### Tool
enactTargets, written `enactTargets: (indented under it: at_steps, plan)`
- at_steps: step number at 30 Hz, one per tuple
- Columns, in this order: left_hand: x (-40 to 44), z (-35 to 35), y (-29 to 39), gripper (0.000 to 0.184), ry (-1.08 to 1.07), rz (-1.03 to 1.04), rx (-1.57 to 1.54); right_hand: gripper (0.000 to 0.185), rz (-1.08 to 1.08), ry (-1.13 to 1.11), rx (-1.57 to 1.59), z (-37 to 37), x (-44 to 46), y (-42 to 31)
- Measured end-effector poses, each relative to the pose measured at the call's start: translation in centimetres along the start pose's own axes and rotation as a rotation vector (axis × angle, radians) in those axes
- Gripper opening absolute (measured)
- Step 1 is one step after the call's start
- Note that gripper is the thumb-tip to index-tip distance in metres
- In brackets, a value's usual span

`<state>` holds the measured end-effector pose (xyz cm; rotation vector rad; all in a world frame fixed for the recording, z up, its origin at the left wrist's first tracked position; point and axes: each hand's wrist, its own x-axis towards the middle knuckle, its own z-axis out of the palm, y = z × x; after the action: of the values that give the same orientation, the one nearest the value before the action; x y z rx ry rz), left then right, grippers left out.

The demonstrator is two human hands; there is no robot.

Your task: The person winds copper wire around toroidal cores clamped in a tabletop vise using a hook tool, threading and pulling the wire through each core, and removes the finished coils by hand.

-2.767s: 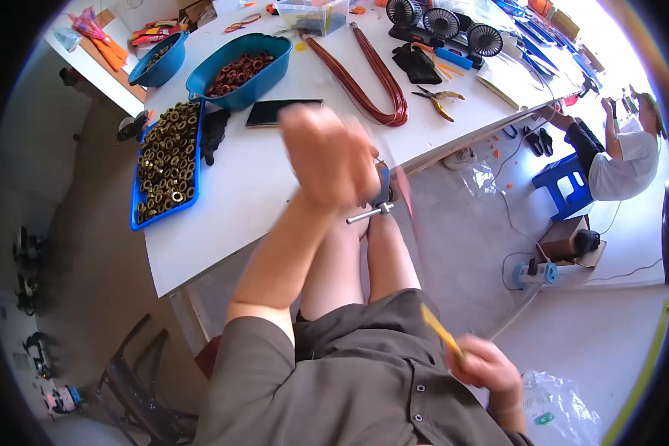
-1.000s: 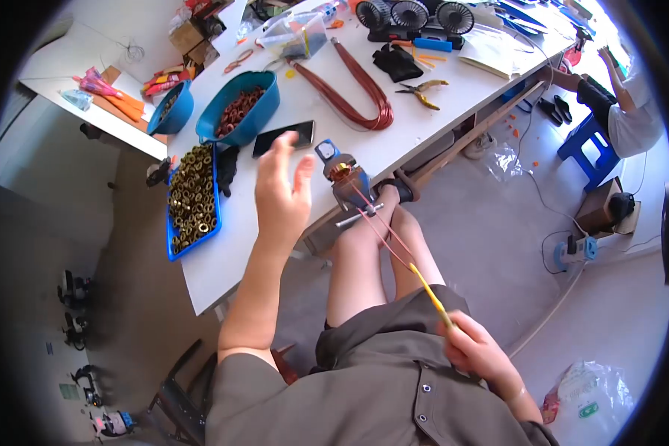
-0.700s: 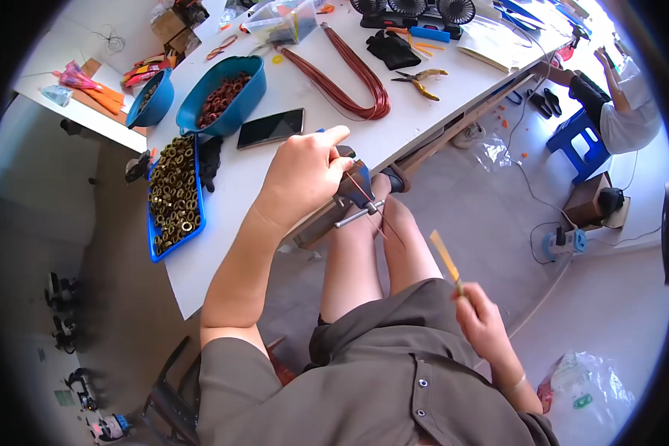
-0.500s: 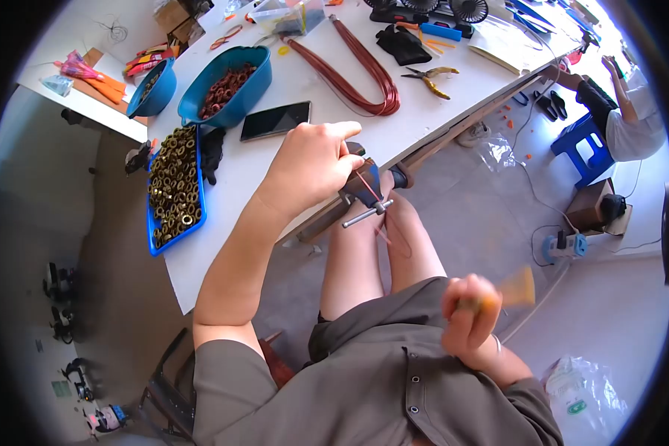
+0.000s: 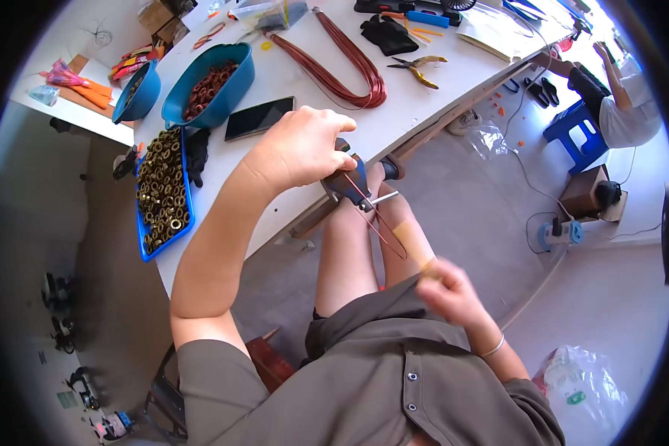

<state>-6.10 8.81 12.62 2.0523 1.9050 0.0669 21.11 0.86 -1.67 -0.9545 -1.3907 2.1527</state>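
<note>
My left hand [image 5: 305,149] is closed at the top of a small bench vise [image 5: 355,182] on the table edge, its index finger sticking out. From under its fingertips a thin red wire [image 5: 388,244] runs past the vise and hangs in a loop over my legs. The jaws and the gripped end of the wire are hidden by the hand. My right hand [image 5: 450,291], blurred, is wrapped round a tan tool with a wide flat end [image 5: 415,241]. This end is just right of the wire loop; motion hides the tool's exact kind.
On the table are a blue tray of metal rings [image 5: 163,239], a teal basin of reddish pieces [image 5: 239,83], a phone [image 5: 260,119], a red wire bundle [image 5: 349,61], pliers [image 5: 424,73] and a black glove [image 5: 389,36]. Another person [image 5: 630,111] sits at the far right.
My right hand has swung the tan tool left and up, from beside my body to near the wire loop. My left hand stays at the vise. The whole view has shifted slightly.
</note>
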Motion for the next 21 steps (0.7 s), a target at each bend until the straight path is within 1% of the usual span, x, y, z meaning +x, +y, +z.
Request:
enactTargets:
  at_steps: [1, 2, 3, 5, 6, 7, 8, 9, 11, 12, 13, 14, 15, 16, 17, 19, 21]
  plan:
    - [0.1, 0.1, 0.0, 0.038, -0.002, 0.003, -0.001, 0.014, -0.148, 0.205, 0.037, -0.3, 1.1, -0.1]
    - [0.2, 0.1, -0.1, 0.036, -0.018, 0.024, -0.007, 0.022, -0.057, 0.402, 0.161, -0.4, 1.5, -1.3]
    - [0.3, 0.2, -0.3, 0.034, -0.032, 0.044, -0.013, 0.027, -0.080, 0.487, 0.295, -0.7, 2.5, -1.4]
    - [0.0, 0.3, -0.8, 0.032, -0.031, 0.081, -0.045, 0.029, -0.022, 0.534, 0.420, -1.2, 4.6, -0.6]
    - [-0.1, 0.4, -1.2, 0.030, -0.031, 0.120, -0.075, 0.032, 0.017, 0.476, 0.397, -1.3, 5.4, 0.1]
    - [-0.3, 1.0, -1.8, 0.023, 0.059, 0.228, -0.120, 0.031, 0.080, 0.412, 0.401, -1.1, 6.1, 0.4]
    - [-0.4, 1.5, -2.3, 0.023, 0.085, 0.248, -0.137, 0.027, 0.059, 0.354, 0.324, -0.6, 7.0, 0.7]
    - [-0.5, 1.6, -2.3, 0.023, 0.114, 0.269, -0.154, 0.025, 0.119, 0.353, 0.255, 0.2, 8.0, 0.0]
    - [-0.7, 1.6, -2.3, 0.022, 0.123, 0.286, -0.092, 0.023, -0.059, 0.212, 0.185, 1.0, 10.0, -1.1]
    - [-0.8, 1.6, -2.4, 0.022, 0.117, 0.291, -0.065, 0.021, -0.102, 0.188, 0.178, 1.1, 10.4, -2.1]
    - [-0.8, 1.9, -3.0, 0.019, 0.157, 0.359, -0.070, 0.020, -0.256, 0.215, 0.136, 1.9, 9.8, -4.8]
    - [-1.3, 1.7, -2.9, 0.018, 0.187, 0.358, -0.065, 0.019, -0.408, 0.239, 0.096, 2.6, 9.0, -7.6]
    - [-1.9, 1.6, -2.7, 0.016, 0.213, 0.357, -0.062, 0.020, -0.645, 0.329, -0.030, 2.3, 9.0, -8.8]
    - [-2.3, 2.2, -3.4, 0.011, 0.278, 0.389, -0.111, 0.022, -0.701, 0.376, -0.063, 1.6, 8.1, -10.1]
    - [-3.0, 2.6, -3.9, 0.009, 0.351, 0.353, -0.201, 0.020, -0.699, 0.426, 0.028, 0.4, 7.6, -10.8]
    - [-4.6, 2.6, -4.4, 0.006, 0.512, 0.305, -0.364, 0.021, -0.705, 0.550, 0.094, -1.8, 7.1, -10.7]
    - [-5.6, 4.2, -6.1, 0.010, 0.866, 0.248, -0.697, 0.019, -0.578, 0.623, 0.214, -3.5, 6.9, -8.8]
